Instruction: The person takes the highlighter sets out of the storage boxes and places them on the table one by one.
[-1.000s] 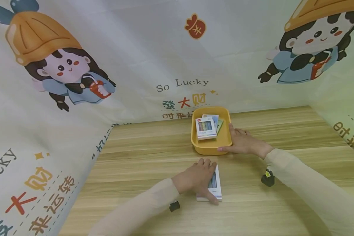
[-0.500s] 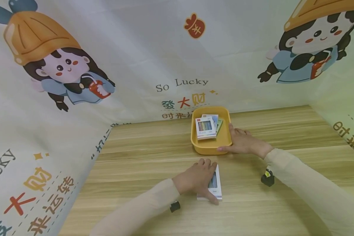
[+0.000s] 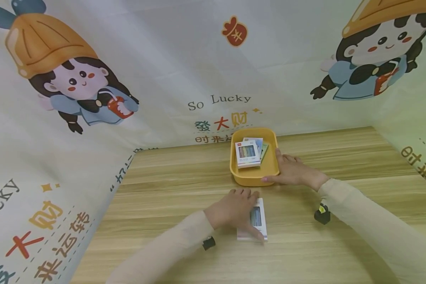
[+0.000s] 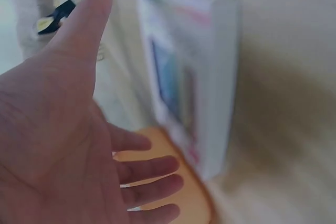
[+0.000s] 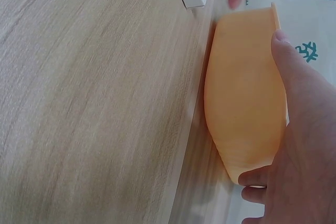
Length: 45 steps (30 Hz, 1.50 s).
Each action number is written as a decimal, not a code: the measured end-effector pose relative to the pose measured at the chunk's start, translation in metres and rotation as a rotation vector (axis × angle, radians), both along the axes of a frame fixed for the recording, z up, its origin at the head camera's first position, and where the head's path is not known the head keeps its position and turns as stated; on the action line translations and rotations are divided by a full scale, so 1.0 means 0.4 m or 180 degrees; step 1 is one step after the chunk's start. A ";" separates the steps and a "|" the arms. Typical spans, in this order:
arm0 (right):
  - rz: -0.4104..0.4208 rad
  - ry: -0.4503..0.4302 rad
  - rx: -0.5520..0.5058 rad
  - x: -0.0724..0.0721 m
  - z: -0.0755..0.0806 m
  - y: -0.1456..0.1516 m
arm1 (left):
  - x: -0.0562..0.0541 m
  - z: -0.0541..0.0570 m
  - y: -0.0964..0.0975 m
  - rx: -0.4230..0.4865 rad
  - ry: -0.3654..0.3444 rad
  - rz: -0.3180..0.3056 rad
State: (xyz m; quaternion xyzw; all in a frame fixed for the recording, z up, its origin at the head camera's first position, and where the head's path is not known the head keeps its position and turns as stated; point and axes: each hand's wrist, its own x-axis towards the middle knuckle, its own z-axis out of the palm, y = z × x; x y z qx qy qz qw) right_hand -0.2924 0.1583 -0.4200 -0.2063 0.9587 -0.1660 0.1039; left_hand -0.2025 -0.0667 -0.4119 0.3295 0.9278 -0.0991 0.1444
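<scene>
A white crayon box [image 3: 258,227] with a window of coloured sticks lies flat on the table. Over it hovers my left hand [image 3: 234,211], its thumb and fingers spread; the left wrist view shows a gap between the palm and the box [image 4: 220,87]. Behind the box stands a yellow plastic basket [image 3: 253,182]. My right hand [image 3: 294,170] holds the basket at its near right corner, thumb along the front rim and fingers round the right side. Inside the basket, another crayon box [image 3: 247,154] leans on a bluish box [image 3: 257,142] and a green one [image 3: 264,152].
The wood-grain table [image 3: 163,197] meets a printed cloth backdrop [image 3: 170,71] just behind the basket. More printed cloth rises at the left and right sides. A small dark device hangs under each sleeve [image 3: 365,213].
My left hand has risen slightly off the crayon box and shifted a little to the left, uncovering more of its window. The right hand and the basket have stayed put.
</scene>
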 end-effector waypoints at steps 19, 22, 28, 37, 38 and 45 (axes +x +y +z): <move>0.0012 0.0045 0.0016 -0.003 -0.001 0.001 | -0.048 0.075 -0.056 0.0165 -0.0061 0.0207; -0.0002 0.0035 0.0000 -0.003 -0.003 0.000 | -0.058 0.094 -0.065 0.0192 -0.0027 0.0302; 0.0001 0.0031 -0.0020 -0.002 -0.003 0.001 | -0.076 0.121 -0.087 0.0252 0.0003 0.0318; 0.0025 0.0064 -0.0013 -0.002 -0.006 0.001 | -0.124 0.134 -0.101 0.0364 0.0032 0.0338; 0.0026 0.0059 -0.0009 -0.003 -0.006 0.001 | -0.128 0.136 -0.100 0.0362 0.0055 0.0319; 0.0012 0.0034 -0.0005 -0.005 -0.007 0.003 | -0.154 0.156 -0.096 0.0431 0.0090 0.0364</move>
